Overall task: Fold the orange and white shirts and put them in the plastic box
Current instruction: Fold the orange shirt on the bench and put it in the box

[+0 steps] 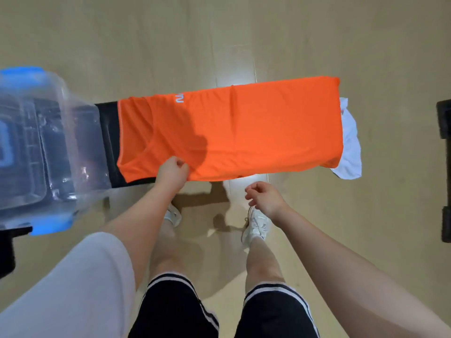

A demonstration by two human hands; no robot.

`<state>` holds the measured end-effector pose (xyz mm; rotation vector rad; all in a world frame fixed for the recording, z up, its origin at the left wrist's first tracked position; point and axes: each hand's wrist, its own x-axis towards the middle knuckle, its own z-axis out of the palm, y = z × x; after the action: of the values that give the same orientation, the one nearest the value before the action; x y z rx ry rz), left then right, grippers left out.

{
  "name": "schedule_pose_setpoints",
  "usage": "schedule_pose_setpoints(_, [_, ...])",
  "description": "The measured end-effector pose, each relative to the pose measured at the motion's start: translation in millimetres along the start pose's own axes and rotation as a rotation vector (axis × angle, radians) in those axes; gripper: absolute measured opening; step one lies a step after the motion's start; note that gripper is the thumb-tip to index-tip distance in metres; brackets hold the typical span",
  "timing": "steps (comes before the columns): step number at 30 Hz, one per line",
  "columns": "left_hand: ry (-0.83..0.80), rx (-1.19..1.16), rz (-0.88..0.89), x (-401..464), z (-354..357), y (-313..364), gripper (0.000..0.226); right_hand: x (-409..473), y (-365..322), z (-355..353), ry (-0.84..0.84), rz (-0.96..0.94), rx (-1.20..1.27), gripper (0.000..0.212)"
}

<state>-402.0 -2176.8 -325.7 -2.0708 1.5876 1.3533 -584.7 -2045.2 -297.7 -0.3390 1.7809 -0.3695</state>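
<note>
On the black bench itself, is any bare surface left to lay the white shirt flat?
Hardly. The orange shirt covers most of the black bench; only a narrow strip shows between it and the plastic box. The white shirt hangs off the far end. The left hand grips the near hem; the right hand hovers free.

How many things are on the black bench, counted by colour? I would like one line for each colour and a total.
Orange: 1, the orange shirt, spread flat.
White: 1, the white shirt, mostly hidden under the orange one.
Clear with blue: 1, the plastic box.
Total: 3
</note>
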Motion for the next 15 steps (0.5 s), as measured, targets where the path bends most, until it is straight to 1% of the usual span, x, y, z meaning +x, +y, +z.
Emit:
schedule_pose_setpoints(3, [0.096, -0.347, -0.226, -17.7, 44.2, -25.8, 0.018, 7.5, 22.0, -27.3, -0.014, 0.014, -0.012, 0.021])
schedule_pose_setpoints(6, [0.136, -0.670, -0.348, -26.9, 74.7, -32.3, 0.030, 22.6, 36.5, -30.7, -0.027, 0.061, 0.088, 0.015])
schedule_pose_setpoints(7, [0.129, -0.768, -0.382, -27.2, 81.1, -28.9, 0.029, 29.0, 38.6, -27.5, -0.025, 0.077, 0.137, 0.016])
schedule_pose_setpoints(9, [0.106, -0.962, -0.418, -20.7, 93.1, -24.2, 0.022, 43.7, 41.4, -16.4, -0.026, 0.117, 0.264, 0.020])
schedule_pose_setpoints(12, [0.073, -1.210, -0.382, -2.3, 109.0, -24.6, 0.021, 70.4, 42.7, 5.2, -0.053, 0.211, 0.499, 0.031])
schedule_pose_setpoints(13, [0.073, -1.251, -0.382, 3.3, 112.9, -27.5, 0.025, 79.7, 43.4, 12.2, -0.062, 0.233, 0.586, 0.031])
schedule_pose_setpoints(15, [0.084, -1.293, -0.383, 12.6, 118.5, -35.6, 0.035, 97.6, 45.0, 24.4, -0.078, 0.268, 0.778, 0.020])
